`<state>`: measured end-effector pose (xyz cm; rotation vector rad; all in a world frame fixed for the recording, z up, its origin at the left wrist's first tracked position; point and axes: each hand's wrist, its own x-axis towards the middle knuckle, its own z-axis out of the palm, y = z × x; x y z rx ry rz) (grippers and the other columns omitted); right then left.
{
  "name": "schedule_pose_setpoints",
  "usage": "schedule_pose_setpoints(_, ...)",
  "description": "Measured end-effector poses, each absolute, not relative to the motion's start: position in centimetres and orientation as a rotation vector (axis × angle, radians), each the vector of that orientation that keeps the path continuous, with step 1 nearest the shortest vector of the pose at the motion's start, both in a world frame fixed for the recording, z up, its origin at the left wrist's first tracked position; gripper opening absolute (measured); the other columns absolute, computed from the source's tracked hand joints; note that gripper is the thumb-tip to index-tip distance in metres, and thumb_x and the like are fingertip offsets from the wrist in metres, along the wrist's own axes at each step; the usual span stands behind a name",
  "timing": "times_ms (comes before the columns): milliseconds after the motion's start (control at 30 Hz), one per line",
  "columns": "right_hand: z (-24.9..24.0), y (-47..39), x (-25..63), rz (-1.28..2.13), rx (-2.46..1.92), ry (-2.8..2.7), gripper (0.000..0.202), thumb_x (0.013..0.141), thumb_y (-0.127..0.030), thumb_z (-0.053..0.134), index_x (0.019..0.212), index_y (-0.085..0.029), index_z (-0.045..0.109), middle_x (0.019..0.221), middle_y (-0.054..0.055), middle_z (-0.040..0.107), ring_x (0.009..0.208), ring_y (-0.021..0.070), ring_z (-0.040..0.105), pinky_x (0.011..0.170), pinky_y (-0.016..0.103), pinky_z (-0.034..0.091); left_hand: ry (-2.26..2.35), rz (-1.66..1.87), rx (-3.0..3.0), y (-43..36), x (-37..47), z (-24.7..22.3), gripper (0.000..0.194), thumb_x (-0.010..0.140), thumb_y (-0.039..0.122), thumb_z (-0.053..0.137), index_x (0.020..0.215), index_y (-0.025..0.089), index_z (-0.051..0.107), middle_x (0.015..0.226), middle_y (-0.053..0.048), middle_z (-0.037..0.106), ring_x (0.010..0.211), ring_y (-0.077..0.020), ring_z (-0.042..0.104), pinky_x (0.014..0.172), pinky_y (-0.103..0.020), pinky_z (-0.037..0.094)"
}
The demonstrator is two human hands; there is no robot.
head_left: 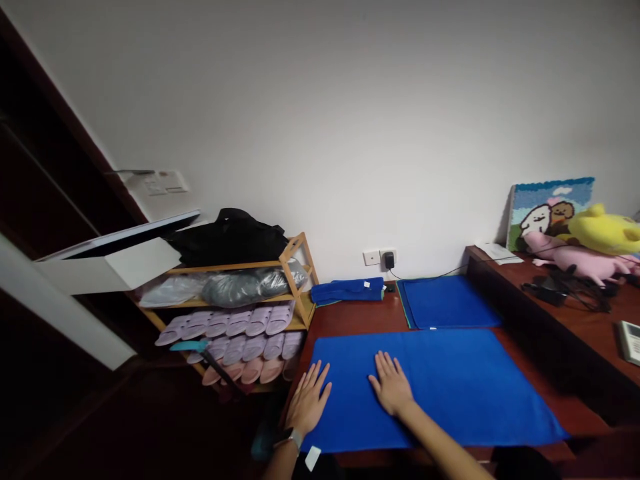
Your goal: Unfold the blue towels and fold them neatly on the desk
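Observation:
A blue cloth (450, 387) lies spread out on the reddish-brown table (355, 320), with a white tag (313, 458) at its near left corner. My left hand (306, 402) rests on the cloth's left edge, fingers apart, a watch (290, 437) on the wrist. Flat on the cloth, left of its middle, lies my right hand (393, 387) with the fingers stretched forward. Behind the cloth are a folded blue cloth (450, 302) at the right and a rolled or folded blue cloth (347, 291) against the wall.
Left of the table stands a wooden shoe rack (295, 257) with several slippers (257, 320), a black bag (230, 240) and an open white box (115, 267). A charger (389, 260) is plugged into the wall. Plush toys (580, 257) and cables (575, 290) lie on the raised right surface.

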<state>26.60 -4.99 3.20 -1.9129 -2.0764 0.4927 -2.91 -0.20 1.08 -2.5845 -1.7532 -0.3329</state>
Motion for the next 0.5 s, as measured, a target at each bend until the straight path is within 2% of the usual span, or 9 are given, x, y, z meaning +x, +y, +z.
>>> schedule_pose_setpoints(133,1.4,-8.6,40.0,0.321,-2.159,-1.854,0.079,0.097,-0.061,0.023,0.160,-0.016,0.030,0.167,0.005,0.028,0.156,0.0235,0.017,0.129,0.042,0.010,-1.756,-0.351,-2.583,0.0,-2.9,1.1,0.056,0.106,0.052,0.031,0.160,0.035,0.030,0.168,0.000,0.030,0.154,-0.0226,0.028,0.126,-0.047,0.025)
schedule_pose_setpoints(233,0.1,-12.0,50.9,0.271,-2.331,-1.675,0.079,0.092,-0.055,0.027,0.158,-0.010,0.036,0.164,0.014,0.035,0.155,0.0328,0.022,0.127,0.054,0.015,-1.750,-0.358,-2.593,0.2,-2.9,1.0,0.057,0.105,0.053,0.032,0.159,0.034,0.032,0.168,-0.001,0.032,0.154,-0.0231,0.029,0.125,-0.047,0.025)
schedule_pose_setpoints(400,-2.4,-16.2,63.4,0.198,-2.243,-1.351,0.074,0.085,-0.063,0.033,0.149,-0.032,0.052,0.155,0.008,0.051,0.150,0.0365,0.034,0.123,0.059,0.024,-1.737,-0.373,-2.601,0.4,-2.7,1.2,0.057,0.105,0.053,0.033,0.158,0.032,0.034,0.167,-0.003,0.033,0.153,-0.0226,0.030,0.125,-0.048,0.026)
schedule_pose_setpoints(500,-2.6,-16.7,64.6,0.162,-2.225,-1.318,0.075,0.083,-0.069,0.034,0.145,-0.034,0.056,0.152,0.007,0.054,0.149,0.0374,0.036,0.122,0.059,0.025,-1.759,-0.350,-2.594,0.3,-2.6,1.5,0.057,0.105,0.053,0.032,0.158,0.031,0.035,0.167,-0.003,0.033,0.154,-0.0218,0.029,0.125,-0.047,0.026)
